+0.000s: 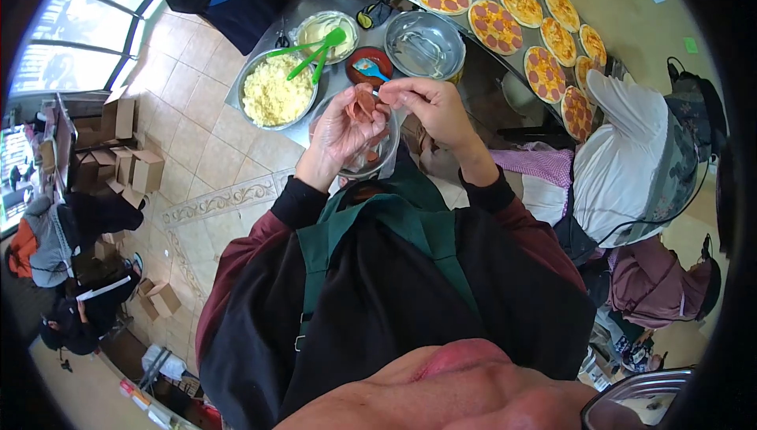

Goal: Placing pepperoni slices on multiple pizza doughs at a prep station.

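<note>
My left hand (349, 128) holds a small bunch of round sausage slices (362, 106) over a steel bowl (387, 155) with more slices in it. Close by on the right, my right hand (434, 108) pinches a single slice (390, 94) between thumb and fingers. Just beyond my hands, a red bowl (369, 59) of sauce holds a blue brush or spatula (371, 69). Grated cheese (278, 90) fills a steel bowl at the left, with green tongs (307, 57) lying across it and a bowl of white cream (324, 28).
A steel bowl with white residue (424, 46) stands behind the red one. Flat round pizzas (495, 27), some topped with sausage slices, cover a table at the upper right. People stand nearby, one in white clothing (627, 152) at the right. Cardboard boxes (148, 171) lie left on the tiled floor.
</note>
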Demonstrator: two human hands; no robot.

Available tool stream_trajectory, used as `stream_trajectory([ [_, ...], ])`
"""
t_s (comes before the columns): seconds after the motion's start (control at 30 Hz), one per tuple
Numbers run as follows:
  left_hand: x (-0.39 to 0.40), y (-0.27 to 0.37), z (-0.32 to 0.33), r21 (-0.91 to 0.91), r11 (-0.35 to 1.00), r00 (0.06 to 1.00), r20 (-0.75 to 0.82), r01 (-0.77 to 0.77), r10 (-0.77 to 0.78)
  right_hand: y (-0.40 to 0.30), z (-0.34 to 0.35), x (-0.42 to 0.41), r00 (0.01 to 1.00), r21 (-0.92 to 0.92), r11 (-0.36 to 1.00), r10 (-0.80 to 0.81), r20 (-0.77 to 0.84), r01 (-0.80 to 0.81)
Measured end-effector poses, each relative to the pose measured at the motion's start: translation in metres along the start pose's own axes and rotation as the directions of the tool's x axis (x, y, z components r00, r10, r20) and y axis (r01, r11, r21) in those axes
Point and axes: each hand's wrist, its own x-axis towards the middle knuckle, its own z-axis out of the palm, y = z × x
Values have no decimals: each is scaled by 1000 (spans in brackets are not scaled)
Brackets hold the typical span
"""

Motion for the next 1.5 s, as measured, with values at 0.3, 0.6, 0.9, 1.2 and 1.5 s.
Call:
stream_trajectory([
  [0.3, 64, 6, 12, -31, 997, 994, -85, -71, 68, 88, -183, 134, 864, -142, 990, -52, -501, -23],
  [0.6, 157, 24, 33, 19, 980, 968, -155, -196, 197, 197, -385, 332, 792, -549, 765, -85, -605, -337],
  [0.9, 215, 32, 36, 20, 971, 929, -287, -240, 235, 254, -422, 429, 857, -442, 835, 66, -512, -328],
  [1.2, 263, 47, 38, 16, 972, 928, -295, -235, 229, 252, -435, 445, 777, -713, 546, -169, -607, -439],
  [1.5, 342, 78, 22, 61, 960, 893, -355, -272, 276, 128, -286, 327, 975, -36, 999, -4, 224, 13],
])
